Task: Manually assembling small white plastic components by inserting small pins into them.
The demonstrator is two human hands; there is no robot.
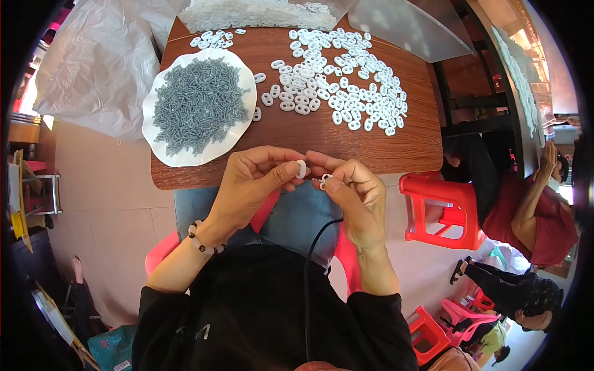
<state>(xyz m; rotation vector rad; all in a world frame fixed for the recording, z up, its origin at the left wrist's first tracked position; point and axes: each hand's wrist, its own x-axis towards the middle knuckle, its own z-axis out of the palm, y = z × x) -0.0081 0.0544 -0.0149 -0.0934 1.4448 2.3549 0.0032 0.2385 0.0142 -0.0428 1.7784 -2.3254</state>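
Note:
My left hand (244,185) pinches a white oval plastic piece (301,169) edge-on between thumb and fingers, just past the table's near edge. Close beside it, my right hand (357,195) is closed on a second white two-holed piece (325,180). A small ridged pin, perhaps a screw (316,180), sticks out from that piece toward my left hand. The two pieces are apart. Beyond my hands, many loose white oval two-holed pieces (301,109) lie on the brown wooden table (272,148).
A white scalloped plate (148,120) heaped with small grey screw-like parts (201,102) stands at the table's left. A clear bin of white pieces (260,15) sits at the back. A plastic bag (93,74) is at far left, a red stool (439,210) at right. People sit farther right.

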